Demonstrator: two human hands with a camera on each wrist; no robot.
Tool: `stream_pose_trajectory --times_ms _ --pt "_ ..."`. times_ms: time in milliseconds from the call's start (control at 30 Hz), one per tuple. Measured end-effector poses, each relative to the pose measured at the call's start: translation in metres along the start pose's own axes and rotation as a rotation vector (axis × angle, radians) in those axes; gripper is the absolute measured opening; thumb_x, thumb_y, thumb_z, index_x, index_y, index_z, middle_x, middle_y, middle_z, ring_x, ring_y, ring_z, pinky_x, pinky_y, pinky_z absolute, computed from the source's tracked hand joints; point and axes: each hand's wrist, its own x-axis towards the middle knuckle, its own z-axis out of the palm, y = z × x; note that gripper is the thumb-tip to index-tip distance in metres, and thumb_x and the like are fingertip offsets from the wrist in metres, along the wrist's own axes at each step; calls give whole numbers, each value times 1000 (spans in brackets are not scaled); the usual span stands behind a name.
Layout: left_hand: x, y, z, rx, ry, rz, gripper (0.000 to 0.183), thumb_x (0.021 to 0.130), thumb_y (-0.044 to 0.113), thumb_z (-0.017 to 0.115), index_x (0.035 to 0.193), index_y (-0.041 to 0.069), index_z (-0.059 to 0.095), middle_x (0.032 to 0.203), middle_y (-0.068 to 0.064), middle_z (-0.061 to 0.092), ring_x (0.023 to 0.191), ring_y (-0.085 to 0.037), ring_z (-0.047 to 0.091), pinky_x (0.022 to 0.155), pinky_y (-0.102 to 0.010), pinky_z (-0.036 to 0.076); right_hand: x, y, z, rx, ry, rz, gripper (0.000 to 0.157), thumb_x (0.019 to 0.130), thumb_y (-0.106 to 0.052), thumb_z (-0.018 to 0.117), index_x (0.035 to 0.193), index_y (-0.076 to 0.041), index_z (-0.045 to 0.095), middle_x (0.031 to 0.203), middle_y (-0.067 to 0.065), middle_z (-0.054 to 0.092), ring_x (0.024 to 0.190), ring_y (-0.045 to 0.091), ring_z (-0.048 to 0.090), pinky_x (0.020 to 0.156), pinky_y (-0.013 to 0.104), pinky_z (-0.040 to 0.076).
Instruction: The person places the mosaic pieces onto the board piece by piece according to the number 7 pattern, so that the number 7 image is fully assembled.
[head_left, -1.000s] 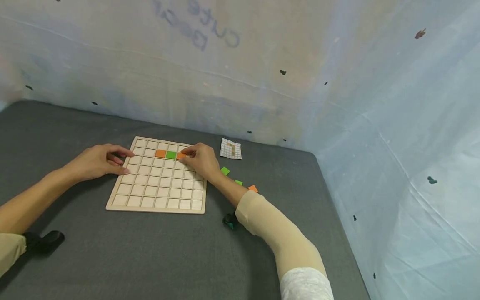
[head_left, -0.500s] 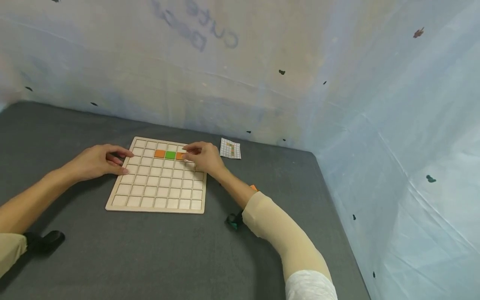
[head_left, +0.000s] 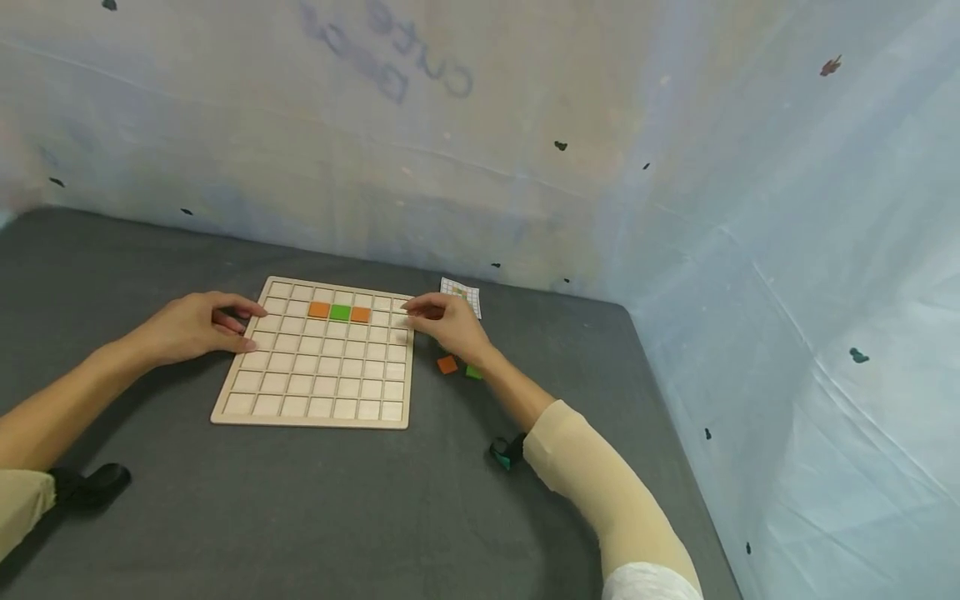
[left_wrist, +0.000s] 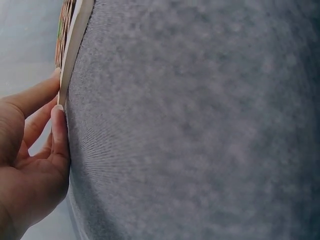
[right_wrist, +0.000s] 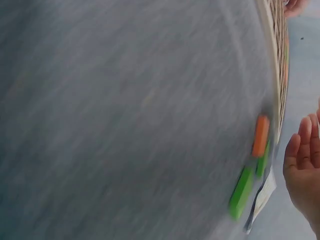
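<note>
A square wooden grid board [head_left: 311,367] lies flat on the dark cloth. In one of its upper rows sit an orange tile [head_left: 318,310], a green tile [head_left: 340,312] and another orange tile [head_left: 361,315], side by side. My left hand [head_left: 198,327] rests on the board's left edge, thumb and index fingertip touching it apart from each other; the left wrist view shows the thumb [left_wrist: 59,127] at the rim. Over the right edge is my right hand [head_left: 453,325], its fingers slightly bent and nothing visible between them.
Right of the board lie a loose orange tile [right_wrist: 260,136] and two green tiles, one nearer [right_wrist: 242,194]. A small printed grid card [head_left: 468,293] is behind my right hand, partly covered. A pale curtain [head_left: 480,192] hangs beyond the table.
My right hand has let go of the right-hand orange tile, leaving it in its cell, and has moved right to the board's edge. The left hand stays in place.
</note>
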Motion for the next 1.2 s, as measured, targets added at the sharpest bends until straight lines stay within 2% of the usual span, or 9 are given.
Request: stream_pose_trajectory --times_ms 133,300,400,567,733,1033,1200 --pt "3 0 0 8 -10 7 67 85 42 79 137 5 57 129 -19 55 109 -32 58 77 -34 49 -11 10 -14 11 4 3 28 95 -15 70 120 -2 69 112 9 69 97 19 66 80 32 53" --pt "5 0 1 3 -16 13 66 86 39 79 137 3 57 129 -21 54 109 -34 58 77 -33 49 -26 20 -29 5 -12 28 32 95 -9 69 123 4 66 116 21 67 100 33 66 83 40 54" --pt "6 1 1 -8 -19 18 66 86 36 80 136 2 56 129 -22 54 109 -35 58 76 -32 50 -32 26 -36 1 -18 50 32 95 -7 69 124 5 65 119 24 66 103 38 64 84 39 54" --pt "5 3 0 -11 -21 14 65 86 35 79 136 1 55 129 -23 53 110 -36 58 77 -33 50 -36 35 -44 -17 -38 71 31 93 -8 71 124 -2 68 121 14 67 105 29 64 83 32 55" --pt "4 3 -2 -3 -19 10 65 86 35 79 136 1 56 130 -23 53 110 -35 57 77 -34 49 -35 45 -48 -35 -97 88 32 90 -6 73 123 -9 70 117 6 69 103 19 65 84 31 54" --pt "4 2 -2 -10 -21 18 65 87 36 78 137 2 55 130 -22 53 111 -35 57 78 -34 49 -33 49 -52 -136 -154 96 33 90 -5 74 122 -13 71 111 1 68 99 14 64 82 30 54" --pt "4 4 -2 -10 -24 24 64 87 36 78 137 3 56 129 -22 54 110 -34 58 77 -33 50 -31 50 -51 -198 -173 66 35 88 -6 76 122 -15 71 106 -2 67 94 12 62 77 30 53"
